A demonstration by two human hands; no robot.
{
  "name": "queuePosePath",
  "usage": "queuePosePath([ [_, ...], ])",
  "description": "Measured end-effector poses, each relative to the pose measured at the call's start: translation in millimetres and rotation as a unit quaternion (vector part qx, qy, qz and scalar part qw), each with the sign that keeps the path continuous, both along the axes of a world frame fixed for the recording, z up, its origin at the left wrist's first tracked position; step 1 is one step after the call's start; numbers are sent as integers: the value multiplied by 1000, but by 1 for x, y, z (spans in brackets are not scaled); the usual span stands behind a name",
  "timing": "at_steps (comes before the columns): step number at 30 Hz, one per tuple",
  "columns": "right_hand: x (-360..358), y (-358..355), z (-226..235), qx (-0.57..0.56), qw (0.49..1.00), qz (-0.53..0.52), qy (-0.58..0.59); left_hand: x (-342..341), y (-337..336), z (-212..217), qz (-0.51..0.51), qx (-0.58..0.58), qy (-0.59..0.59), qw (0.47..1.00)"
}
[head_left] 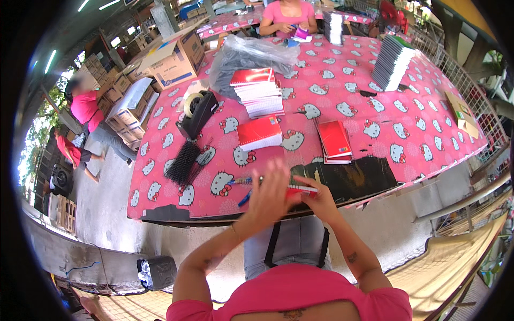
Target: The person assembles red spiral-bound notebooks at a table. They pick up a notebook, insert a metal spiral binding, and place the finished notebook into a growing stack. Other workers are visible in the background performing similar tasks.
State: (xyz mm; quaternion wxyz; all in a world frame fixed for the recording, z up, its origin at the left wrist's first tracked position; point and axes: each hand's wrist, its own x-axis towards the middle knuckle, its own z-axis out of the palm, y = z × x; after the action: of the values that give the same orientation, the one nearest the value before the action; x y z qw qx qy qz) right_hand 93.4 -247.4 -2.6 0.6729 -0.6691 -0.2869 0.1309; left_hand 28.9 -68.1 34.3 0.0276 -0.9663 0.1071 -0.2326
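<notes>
My left hand is raised over the table's near edge, fingers spread and blurred, in front of a red notebook with white page edges. My right hand grips that notebook at its right end. A blue pen and a bluish wire spiral lie just left of my left hand. A pile of black spiral bindings lies further left on the pink patterned tablecloth.
Red notebooks lie ahead: one single, a small pile, a taller stack. A black tape dispenser, a grey plastic bag, a notebook stack. A person in pink works across; others sit left by cartons.
</notes>
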Motion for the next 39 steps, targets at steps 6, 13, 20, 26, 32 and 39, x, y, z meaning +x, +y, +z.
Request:
queuePosePath([
  [6, 3, 4, -15, 6, 1000, -4, -12, -25, -2, -45, -65, -42, 5, 997],
  [13, 3, 11, -24, -13, 999, -28, 38, -21, -5, -47, -83, -46, 32, 995],
  [20, 5, 4, -25, -32, 995, 6, 96, -1, -10, -32, -60, -58, 32, 996],
  [26, 9, 3, -23, -61, 998, -5, -3, 14, -16, -23, -20, -55, 22, 998],
  [32, 14, 4, -27, -33, 999, 7, -12, -16, -21, -67, -126, -66, 8, 990],
  [39, 14, 2, -27, -57, 998, -13, -29, -9, -23, -39, -111, -145, -11, 983],
])
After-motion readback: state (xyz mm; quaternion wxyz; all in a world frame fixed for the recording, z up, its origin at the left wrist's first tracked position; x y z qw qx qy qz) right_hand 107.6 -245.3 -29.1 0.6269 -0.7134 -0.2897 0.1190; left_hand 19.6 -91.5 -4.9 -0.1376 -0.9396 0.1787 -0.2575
